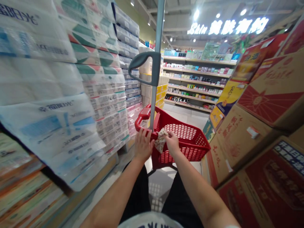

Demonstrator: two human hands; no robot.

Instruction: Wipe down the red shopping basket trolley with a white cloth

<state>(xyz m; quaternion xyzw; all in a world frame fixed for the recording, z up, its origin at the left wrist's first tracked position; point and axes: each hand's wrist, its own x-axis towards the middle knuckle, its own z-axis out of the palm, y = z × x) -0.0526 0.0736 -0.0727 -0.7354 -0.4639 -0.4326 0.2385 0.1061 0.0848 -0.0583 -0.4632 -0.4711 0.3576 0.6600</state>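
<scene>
A red plastic shopping basket cart (190, 134) with perforated sides stands in front of my legs. My left hand (143, 146) rests at its near left corner, fingers curled over the red handle (142, 116). In my right hand (173, 144) is a crumpled, light patterned cloth (161, 141), pinched and pressed against the near rim beside the left hand. A grey pole with a looped grip (145, 68) rises from the cart's near left side, just beyond my hands. The cloth hides part of the rim.
Tall stacks of wrapped tissue packs (99, 63) line the left. Cardboard cartons (239, 139) are piled close on the right. Shelves of small boxed goods (194, 74) cross the aisle's far end. Pale floor tiles (190, 117) run between the stacks.
</scene>
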